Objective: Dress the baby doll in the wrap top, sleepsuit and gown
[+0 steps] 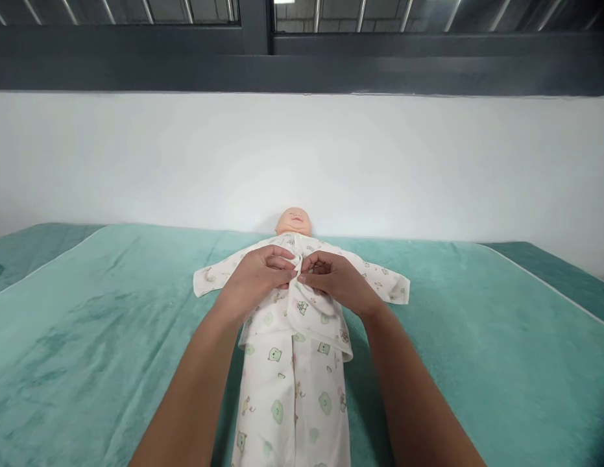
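A baby doll lies on its back in a white printed baby shirt with long sleeves spread to both sides. Matching trousers cover its legs and run off the bottom of the view. At the chest, my left hand pinches the shirt's front edge. Just across from it, my right hand pinches the other side of the front opening, fingertips almost meeting the left ones. The fabric bunches and twists between them. Any fastener there is hidden by my fingers. Below, the front hangs slightly apart.
A teal towel-like cover spreads under the doll, over a darker teal surface. Behind the doll's head rises a white wall. Above that runs a dark window frame with metal bars beyond.
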`<state>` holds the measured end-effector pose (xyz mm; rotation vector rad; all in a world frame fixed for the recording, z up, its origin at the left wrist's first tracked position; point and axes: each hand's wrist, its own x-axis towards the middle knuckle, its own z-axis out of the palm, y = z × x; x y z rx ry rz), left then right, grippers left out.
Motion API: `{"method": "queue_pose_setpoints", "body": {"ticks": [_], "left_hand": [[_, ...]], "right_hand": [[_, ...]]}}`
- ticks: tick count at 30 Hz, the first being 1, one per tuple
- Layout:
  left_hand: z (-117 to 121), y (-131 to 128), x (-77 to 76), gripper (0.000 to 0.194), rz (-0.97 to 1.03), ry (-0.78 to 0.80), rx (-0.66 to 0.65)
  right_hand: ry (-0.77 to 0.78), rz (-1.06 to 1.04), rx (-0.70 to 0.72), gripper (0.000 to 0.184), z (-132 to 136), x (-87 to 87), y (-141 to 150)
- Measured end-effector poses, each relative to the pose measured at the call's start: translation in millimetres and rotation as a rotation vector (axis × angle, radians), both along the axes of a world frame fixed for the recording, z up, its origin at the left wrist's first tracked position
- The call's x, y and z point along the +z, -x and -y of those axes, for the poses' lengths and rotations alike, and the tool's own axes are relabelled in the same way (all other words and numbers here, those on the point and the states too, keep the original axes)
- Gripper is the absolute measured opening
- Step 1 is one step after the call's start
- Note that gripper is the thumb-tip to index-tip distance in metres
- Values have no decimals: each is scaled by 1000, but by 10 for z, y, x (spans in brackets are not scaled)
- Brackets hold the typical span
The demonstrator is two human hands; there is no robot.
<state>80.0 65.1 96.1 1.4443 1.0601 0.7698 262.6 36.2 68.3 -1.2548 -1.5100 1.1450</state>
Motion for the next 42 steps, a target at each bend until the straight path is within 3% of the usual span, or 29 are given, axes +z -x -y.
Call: {"method": "queue_pose_setpoints", "body": {"ticks": [17, 30, 42], "left_hand": [[15, -37, 5, 26, -29, -70, 24], [16, 27, 38, 27, 39, -17, -72], [12, 35, 42, 25, -24, -130, -170]], "right_hand": [[2, -40, 3, 17, 9, 14, 2], [2, -68, 52, 17, 16, 7, -18], [-39, -96, 9, 24, -12, -29, -4]]}}
